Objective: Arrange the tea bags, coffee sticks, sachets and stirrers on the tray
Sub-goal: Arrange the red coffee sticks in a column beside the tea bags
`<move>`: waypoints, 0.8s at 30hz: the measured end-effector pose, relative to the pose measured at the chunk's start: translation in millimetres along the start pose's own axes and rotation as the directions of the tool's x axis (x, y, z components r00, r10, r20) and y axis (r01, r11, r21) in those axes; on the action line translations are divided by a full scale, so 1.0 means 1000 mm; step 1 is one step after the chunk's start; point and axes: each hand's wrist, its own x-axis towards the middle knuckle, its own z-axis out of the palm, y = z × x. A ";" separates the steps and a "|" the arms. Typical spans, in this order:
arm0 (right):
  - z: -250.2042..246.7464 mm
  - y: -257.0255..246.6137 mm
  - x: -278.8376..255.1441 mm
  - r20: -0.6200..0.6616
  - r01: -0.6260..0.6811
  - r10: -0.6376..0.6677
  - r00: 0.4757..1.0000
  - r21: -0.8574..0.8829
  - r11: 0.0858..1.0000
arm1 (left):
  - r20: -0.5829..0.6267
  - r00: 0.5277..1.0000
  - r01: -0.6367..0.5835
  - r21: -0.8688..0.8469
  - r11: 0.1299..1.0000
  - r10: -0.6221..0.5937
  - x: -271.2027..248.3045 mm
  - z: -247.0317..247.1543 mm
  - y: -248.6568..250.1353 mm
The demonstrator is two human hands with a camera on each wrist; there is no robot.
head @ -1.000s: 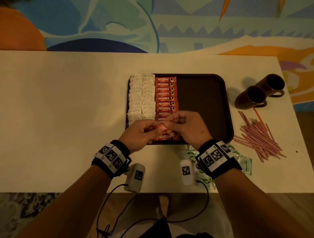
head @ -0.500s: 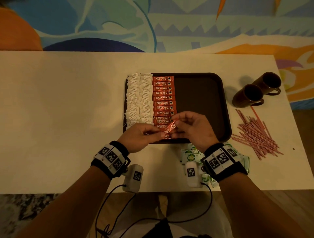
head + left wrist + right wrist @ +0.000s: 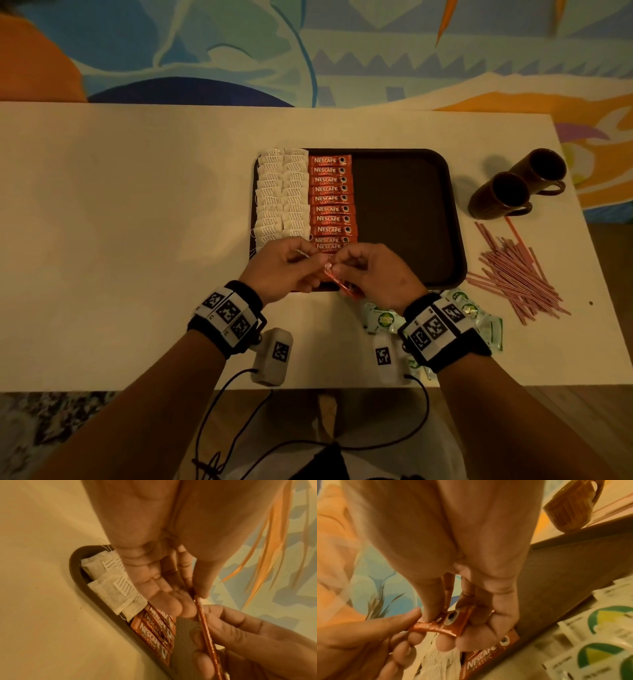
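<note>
Cream table point(image 3: 137, 240) (dim light), dark tray point(image 3: 411, 219), patterned rug point(image 3: 376, 51).

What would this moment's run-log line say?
hands: left hand and right hand pinch one coffee stick | tray: tea bags, coffee sticks rowed | off tray: stirrers, sachets

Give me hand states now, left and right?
Left hand: pinches one end of a coffee stick.
Right hand: grips the same coffee stick at its other end.
</note>
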 end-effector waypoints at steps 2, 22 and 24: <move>0.000 0.001 -0.005 0.049 -0.026 0.026 0.998 0.008 1.000 | -0.019 1.000 -0.012 0.038 0.999 0.012 0.002 -0.002 -0.004; -0.007 0.032 0.018 -0.293 -0.272 0.248 0.923 -0.044 0.961 | -0.185 0.983 -0.003 0.060 0.998 0.014 -0.002 -0.024 -0.031; -0.002 0.032 0.021 -0.335 -0.290 0.255 0.907 -0.058 0.955 | -0.198 0.980 -0.012 0.062 0.998 0.024 -0.005 -0.028 -0.033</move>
